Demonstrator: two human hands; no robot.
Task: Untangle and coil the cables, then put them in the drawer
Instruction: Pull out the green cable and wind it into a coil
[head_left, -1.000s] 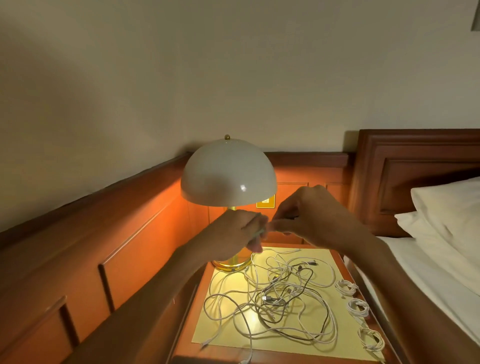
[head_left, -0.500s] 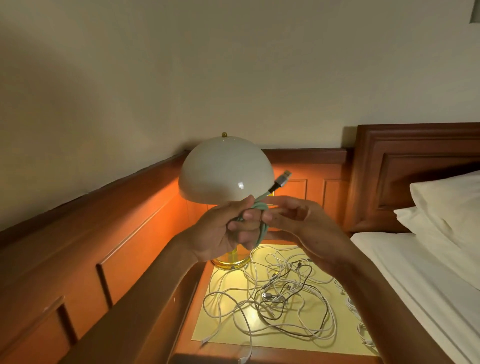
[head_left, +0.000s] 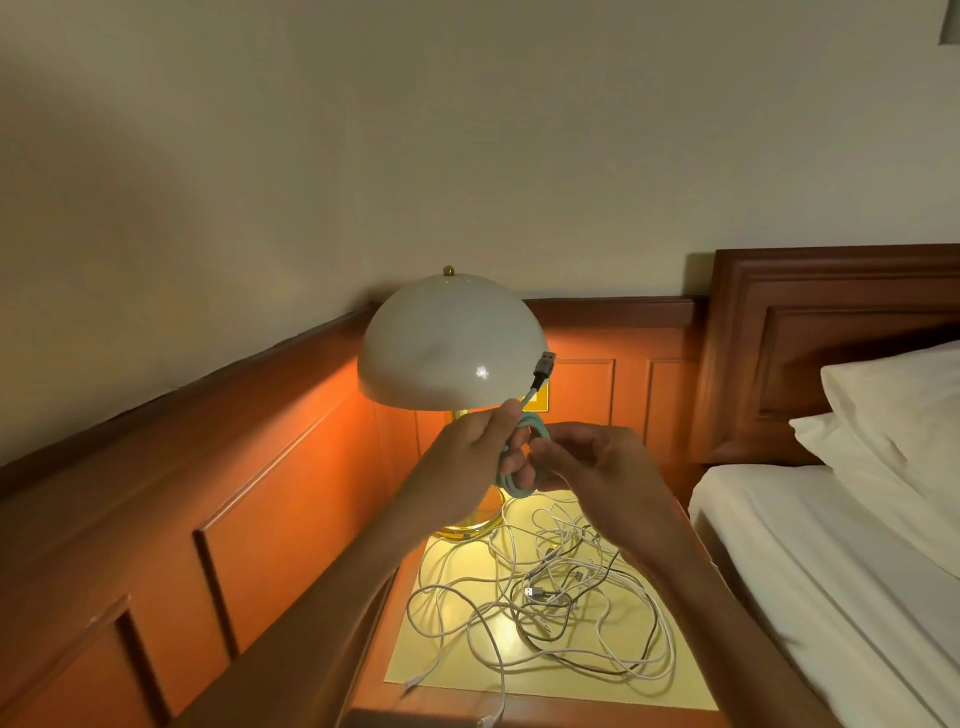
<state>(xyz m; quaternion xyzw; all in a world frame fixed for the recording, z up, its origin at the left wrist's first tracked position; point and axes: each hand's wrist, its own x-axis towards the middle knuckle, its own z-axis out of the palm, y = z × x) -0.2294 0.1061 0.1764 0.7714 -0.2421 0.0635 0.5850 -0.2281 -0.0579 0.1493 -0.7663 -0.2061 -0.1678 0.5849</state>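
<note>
My left hand (head_left: 470, 467) grips a coiled pale green cable (head_left: 511, 486), held up in front of the lamp. The cable's USB plug (head_left: 543, 366) sticks up above my thumb. My right hand (head_left: 597, 478) pinches the coil from the right side, fingers curled on its loops. Below my hands a tangle of white and dark cables (head_left: 545, 603) lies spread over the yellow mat (head_left: 447, 654) on the nightstand. The drawer is not in view.
A lit lamp with a white dome shade (head_left: 447, 353) stands at the back of the wooden nightstand (head_left: 374, 670). Wood panelling runs along the left. A bed with white sheets (head_left: 841, 571) and a pillow (head_left: 904, 410) borders the right side.
My hands have come apart slightly, showing the green coil and its plug pointing up. The view has shifted down a little; the small white coils at the mat's right edge are now behind my right arm.
</note>
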